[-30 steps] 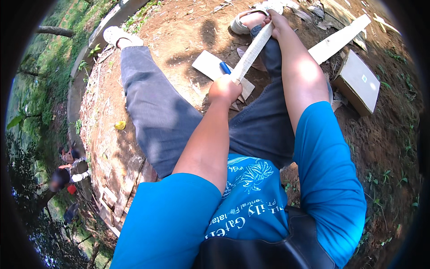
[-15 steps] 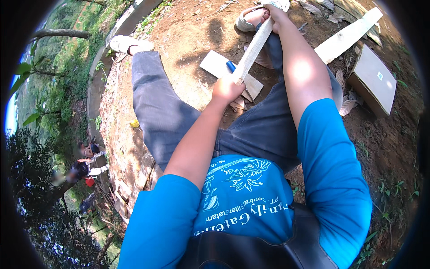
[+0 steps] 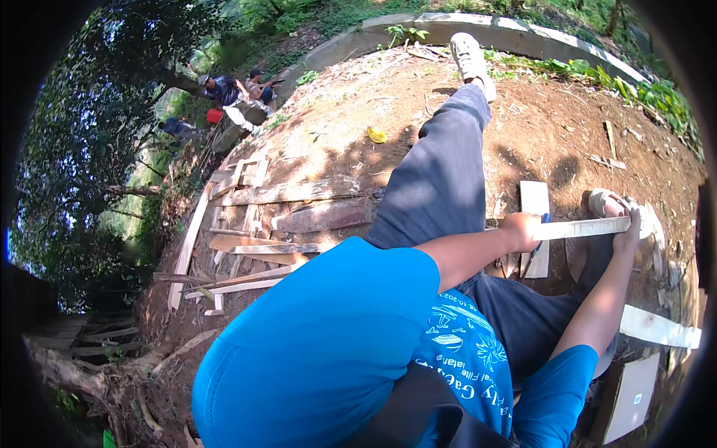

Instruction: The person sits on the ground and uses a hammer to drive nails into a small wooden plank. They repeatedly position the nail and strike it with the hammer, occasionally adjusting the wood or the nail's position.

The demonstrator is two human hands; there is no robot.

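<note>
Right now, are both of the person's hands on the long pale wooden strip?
Yes: the left hand grips one end of the wooden strip and the right hand holds the other end near the sandalled foot.

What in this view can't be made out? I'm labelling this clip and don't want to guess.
Head view:
- Blue tool: mostly hidden behind the left hand, so its kind is unclear.
- Wooden strip: its far end is covered by the right hand.
- Pale board: runs out at the dark fisheye rim.
- People at the tree line: too small to tell what they do.

Blue printed T-shirt (image 3: 388, 328), grey trousers (image 3: 441, 179)
</note>
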